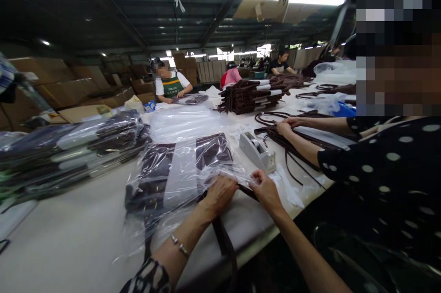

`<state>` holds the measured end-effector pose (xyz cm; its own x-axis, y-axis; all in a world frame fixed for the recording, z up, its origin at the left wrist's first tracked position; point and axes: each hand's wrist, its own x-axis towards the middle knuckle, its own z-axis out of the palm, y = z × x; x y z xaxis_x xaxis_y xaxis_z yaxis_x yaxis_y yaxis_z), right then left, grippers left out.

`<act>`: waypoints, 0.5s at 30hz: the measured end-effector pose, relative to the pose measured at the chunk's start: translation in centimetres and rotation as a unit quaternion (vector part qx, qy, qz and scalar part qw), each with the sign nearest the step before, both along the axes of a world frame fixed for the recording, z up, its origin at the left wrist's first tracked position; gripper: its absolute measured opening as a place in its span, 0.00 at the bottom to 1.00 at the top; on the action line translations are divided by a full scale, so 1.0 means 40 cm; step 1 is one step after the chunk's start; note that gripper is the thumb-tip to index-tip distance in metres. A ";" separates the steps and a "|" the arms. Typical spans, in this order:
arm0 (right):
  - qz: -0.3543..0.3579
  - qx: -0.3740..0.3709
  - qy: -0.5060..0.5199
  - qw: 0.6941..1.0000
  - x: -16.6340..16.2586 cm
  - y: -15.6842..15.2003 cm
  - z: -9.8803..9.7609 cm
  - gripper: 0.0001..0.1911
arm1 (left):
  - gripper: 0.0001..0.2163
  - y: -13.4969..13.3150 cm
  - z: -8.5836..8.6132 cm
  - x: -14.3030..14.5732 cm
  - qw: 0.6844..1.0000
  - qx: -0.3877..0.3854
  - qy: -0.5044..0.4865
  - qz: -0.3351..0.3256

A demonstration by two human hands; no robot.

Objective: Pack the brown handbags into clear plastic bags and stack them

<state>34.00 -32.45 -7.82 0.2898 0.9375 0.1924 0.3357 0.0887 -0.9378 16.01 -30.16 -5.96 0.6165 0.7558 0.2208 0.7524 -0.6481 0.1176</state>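
In front of me a folded dark brown cloth item [213, 149] with a white paper band [181, 164] lies inside a clear plastic bag [160, 212]. My left hand [220, 194] is closed at the bag's right end, gripping the plastic; its fingertips are hidden. My right hand [266, 192] pinches the edge of the bag a little further right. A dark strap [225, 238] comes out below my left hand and hangs over the table's front edge. Part of it also runs between my two hands.
A grey tape dispenser [257, 151] stands just beyond my right hand. Bagged items [86, 146] are stacked at left, clear bags [188, 123] lie ahead, and unbagged brown items [253, 95] are piled behind. A co-worker's hands [287, 125] handle brown cloth at right.
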 end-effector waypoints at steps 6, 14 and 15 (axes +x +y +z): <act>-0.023 0.004 0.042 0.999 0.072 0.017 -0.029 0.14 | 0.08 -0.020 0.056 -0.030 0.991 -0.050 -0.083 0.093; -0.003 0.026 0.226 0.974 -0.001 -0.023 -0.017 0.18 | 0.08 -0.019 0.047 0.043 0.984 -0.099 -0.034 0.147; 0.004 0.025 0.204 0.979 -0.014 -0.035 -0.009 0.17 | 0.07 -0.015 0.039 0.057 0.983 -0.093 -0.034 0.153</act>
<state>33.44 -33.85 -8.16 0.3448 0.9324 0.1085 -0.0666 0.1397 -0.9880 18.27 -30.76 -4.42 0.3417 0.9350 0.0949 0.8954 -0.3546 0.2695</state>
